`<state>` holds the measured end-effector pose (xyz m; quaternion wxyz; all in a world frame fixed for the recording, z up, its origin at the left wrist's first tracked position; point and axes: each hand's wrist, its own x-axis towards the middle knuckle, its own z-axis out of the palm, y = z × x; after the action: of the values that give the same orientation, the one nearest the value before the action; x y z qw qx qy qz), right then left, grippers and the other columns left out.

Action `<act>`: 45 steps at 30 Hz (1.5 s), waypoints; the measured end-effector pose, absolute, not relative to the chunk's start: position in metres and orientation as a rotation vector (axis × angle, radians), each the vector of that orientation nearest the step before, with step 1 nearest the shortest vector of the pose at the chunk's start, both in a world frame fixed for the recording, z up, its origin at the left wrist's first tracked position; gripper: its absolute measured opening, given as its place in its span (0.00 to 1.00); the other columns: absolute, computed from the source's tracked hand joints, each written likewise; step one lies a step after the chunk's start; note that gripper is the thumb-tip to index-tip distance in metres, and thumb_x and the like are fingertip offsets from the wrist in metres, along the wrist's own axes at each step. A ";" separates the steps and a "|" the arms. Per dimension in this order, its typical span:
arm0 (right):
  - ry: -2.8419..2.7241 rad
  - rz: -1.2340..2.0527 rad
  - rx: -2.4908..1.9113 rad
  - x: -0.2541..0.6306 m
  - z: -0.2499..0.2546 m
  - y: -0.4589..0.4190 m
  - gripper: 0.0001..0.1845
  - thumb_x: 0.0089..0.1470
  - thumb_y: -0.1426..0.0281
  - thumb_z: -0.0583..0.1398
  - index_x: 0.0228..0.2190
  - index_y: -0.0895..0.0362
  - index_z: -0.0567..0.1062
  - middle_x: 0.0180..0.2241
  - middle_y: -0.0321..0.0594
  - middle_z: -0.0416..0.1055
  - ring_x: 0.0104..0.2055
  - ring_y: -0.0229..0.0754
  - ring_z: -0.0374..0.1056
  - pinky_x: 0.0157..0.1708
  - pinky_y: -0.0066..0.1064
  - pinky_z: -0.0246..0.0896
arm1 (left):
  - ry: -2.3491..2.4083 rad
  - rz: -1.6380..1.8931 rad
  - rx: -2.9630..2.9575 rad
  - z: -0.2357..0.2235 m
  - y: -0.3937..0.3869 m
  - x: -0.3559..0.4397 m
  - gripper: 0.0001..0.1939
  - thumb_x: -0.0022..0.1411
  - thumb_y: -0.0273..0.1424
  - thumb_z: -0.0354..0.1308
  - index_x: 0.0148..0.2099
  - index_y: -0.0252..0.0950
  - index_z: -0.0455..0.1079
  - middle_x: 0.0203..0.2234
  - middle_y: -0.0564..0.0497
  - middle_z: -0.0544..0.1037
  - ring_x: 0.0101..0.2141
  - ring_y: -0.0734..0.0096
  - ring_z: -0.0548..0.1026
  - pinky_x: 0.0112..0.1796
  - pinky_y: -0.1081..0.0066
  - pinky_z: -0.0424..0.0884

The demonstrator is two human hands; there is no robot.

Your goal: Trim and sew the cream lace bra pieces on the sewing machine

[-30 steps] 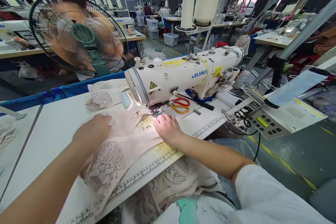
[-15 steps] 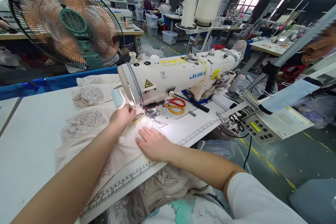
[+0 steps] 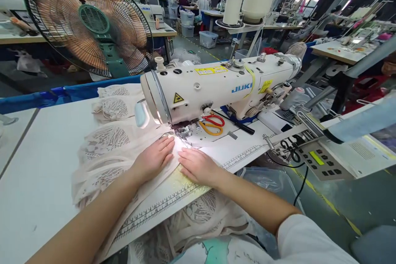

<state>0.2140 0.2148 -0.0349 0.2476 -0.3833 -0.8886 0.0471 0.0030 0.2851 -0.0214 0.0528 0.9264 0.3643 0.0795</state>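
Note:
My left hand [image 3: 154, 157] lies flat on the pale lace garment [image 3: 108, 138], fingers stretched toward the needle area of the white sewing machine [image 3: 213, 84]. Just to its right, my right hand [image 3: 199, 166] rests palm down at the fabric's edge, with its fingers extended. The cloth runs under the presser foot [image 3: 183, 132], whose details are partly hidden by the machine head and glare. Beside the foot lie scissors with one red and one orange handle [image 3: 212, 128].
A printed ruler [image 3: 161, 206] runs along the table's front edge. More lace fabric [image 3: 198, 210] hangs below it. Thread cones [image 3: 233, 3] stand behind the machine, a large fan [image 3: 94, 20] at the left back. A control panel [image 3: 321, 159] is at the right.
My left hand has gone from a pinch beside the needle to lying flat on the cloth. The fabric has shifted away from the front edge, baring table under my right hand. The view has turned slightly left.

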 end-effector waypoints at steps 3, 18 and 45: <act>-2.348 0.140 -1.102 0.220 -0.038 0.211 0.17 0.58 0.64 0.56 0.45 0.61 0.72 0.52 0.50 0.69 0.58 0.49 0.61 0.57 0.43 0.56 | 1.157 0.266 2.822 -0.022 0.293 0.007 0.27 0.66 0.42 0.38 0.58 0.34 0.66 0.57 0.43 0.69 0.57 0.56 0.65 0.57 0.56 0.63; -2.271 0.088 -1.109 0.220 -0.037 0.211 0.12 0.57 0.65 0.56 0.38 0.59 0.74 0.47 0.48 0.73 0.52 0.48 0.65 0.50 0.40 0.60 | 1.226 0.250 2.893 -0.008 0.288 0.026 0.24 0.65 0.37 0.38 0.51 0.31 0.70 0.51 0.38 0.74 0.50 0.53 0.71 0.50 0.56 0.68; -2.342 0.133 -1.221 0.217 -0.031 0.213 0.15 0.55 0.63 0.59 0.41 0.60 0.72 0.53 0.49 0.68 0.57 0.49 0.60 0.54 0.40 0.58 | 1.146 0.215 3.020 -0.007 0.310 0.022 0.26 0.66 0.39 0.37 0.50 0.30 0.71 0.49 0.39 0.76 0.46 0.52 0.73 0.45 0.56 0.70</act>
<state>0.2169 0.2130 -0.0310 0.2460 -0.4477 -0.8583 0.0488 0.0215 0.3103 -0.0074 -0.0481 0.9318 0.3536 0.0663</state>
